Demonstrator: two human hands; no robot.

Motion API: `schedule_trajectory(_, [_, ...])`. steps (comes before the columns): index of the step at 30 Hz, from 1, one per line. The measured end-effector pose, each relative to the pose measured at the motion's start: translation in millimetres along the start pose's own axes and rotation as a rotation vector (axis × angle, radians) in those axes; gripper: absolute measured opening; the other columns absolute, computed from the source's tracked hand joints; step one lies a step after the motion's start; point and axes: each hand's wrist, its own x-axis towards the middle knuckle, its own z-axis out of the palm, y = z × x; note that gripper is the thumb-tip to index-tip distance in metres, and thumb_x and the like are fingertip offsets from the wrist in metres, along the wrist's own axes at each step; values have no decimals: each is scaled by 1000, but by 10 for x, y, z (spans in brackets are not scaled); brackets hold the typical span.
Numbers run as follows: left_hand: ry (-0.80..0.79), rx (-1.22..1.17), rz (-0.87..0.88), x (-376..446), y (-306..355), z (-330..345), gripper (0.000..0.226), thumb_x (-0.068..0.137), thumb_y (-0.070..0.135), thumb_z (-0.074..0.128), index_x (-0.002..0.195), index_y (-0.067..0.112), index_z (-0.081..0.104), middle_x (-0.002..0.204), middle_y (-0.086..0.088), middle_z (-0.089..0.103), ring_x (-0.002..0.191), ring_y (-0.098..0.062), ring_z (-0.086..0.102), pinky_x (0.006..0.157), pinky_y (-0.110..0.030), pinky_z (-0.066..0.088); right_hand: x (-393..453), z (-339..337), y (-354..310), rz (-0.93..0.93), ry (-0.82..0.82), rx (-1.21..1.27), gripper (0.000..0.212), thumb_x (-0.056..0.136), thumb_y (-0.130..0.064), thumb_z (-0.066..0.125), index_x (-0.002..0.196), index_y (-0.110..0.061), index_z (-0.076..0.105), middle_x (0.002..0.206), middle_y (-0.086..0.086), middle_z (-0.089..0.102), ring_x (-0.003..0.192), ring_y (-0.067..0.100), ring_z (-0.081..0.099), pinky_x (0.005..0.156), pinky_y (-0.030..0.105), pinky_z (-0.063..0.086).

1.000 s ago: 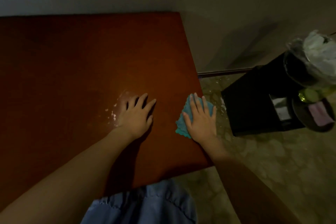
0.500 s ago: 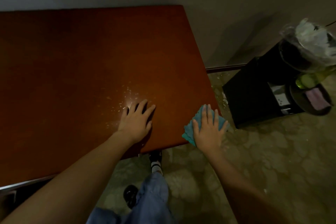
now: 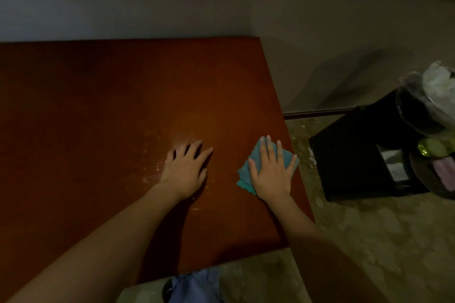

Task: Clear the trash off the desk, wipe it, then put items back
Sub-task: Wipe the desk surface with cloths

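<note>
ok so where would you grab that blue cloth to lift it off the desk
Pinch the cloth at its scalloped left edge, coming from the left: that part sticks out past the flat right hand pressing it on the desk. The left hand lies nearest, open.

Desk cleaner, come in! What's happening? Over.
Right hand flat on teal cloth, desk edge. Left hand flat beside wet specks. Nothing blocking.

Teal cloth (image 3: 258, 167) on reddish-brown desk (image 3: 98, 130); black bin (image 3: 349, 155).
</note>
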Motion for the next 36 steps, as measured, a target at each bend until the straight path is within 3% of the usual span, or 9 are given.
schedule_trajectory(5, [34, -8, -47, 635, -263, -295, 55, 98, 43, 31, 149, 35, 13, 156, 1, 10, 141, -24, 10, 113, -46, 14, 947, -197, -146, -21, 7, 0, 78, 82, -62, -10, 151, -26, -7, 160, -6, -6, 146, 18, -11, 112, 58, -9])
schedule_trajectory(10, [98, -82, -117, 1244, -512, -540, 53, 98, 42, 32, 149, 33, 18, 156, 0, 13, 141, -24, 11, 113, -46, 14, 1874, -392, -298, -15, 25, -6, 64, 98, -53, 13, 153, -23, -1, 160, -4, -3, 147, 20, -8, 113, 58, -5])
schedule_trajectory(17, [160, -127, -154, 1543, -836, -669, 53, 98, 41, 33, 149, 33, 19, 155, 1, 14, 141, -22, 12, 113, -41, 11, 2702, -532, -609, -19, 38, -13, 63, 99, -51, 16, 153, -21, 0, 160, -4, -2, 147, 21, -4, 113, 59, -4])
schedule_trajectory(27, [153, -110, -221, 1346, -1424, -746, 53, 100, 41, 28, 150, 34, 13, 157, 2, 10, 142, -21, 10, 114, -39, 11, 3398, -660, -1121, 30, 67, 33, 65, 98, -51, 16, 153, -18, 4, 161, -1, 2, 147, 23, -2, 112, 61, -6])
schedule_trajectory(36, [147, -131, -320, 1066, -2009, -772, 53, 100, 42, 29, 150, 33, 13, 157, 2, 8, 143, -20, 9, 114, -38, 11, 3293, -522, -1931, -29, 40, -31, 66, 98, -52, 11, 153, -17, 2, 161, -1, 2, 147, 23, -5, 112, 61, -7])
